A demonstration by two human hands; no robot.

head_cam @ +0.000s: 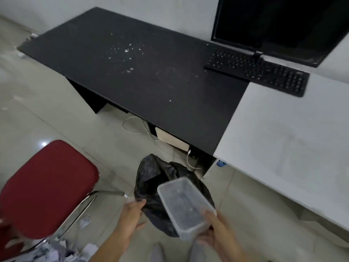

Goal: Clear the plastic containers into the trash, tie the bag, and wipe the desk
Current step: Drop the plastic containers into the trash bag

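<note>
Right hand (217,232): grips clear plastic container (186,207), bottom centre.
Left hand (132,214): apparently pinching black trash bag (156,178) rim.
Desk (132,72): crumbs (126,51) scattered.

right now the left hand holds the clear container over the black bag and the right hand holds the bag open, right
Not quite: the hands are swapped. In the head view the right hand holds the clear container over the black bag, and the left hand holds the bag's edge.
</note>
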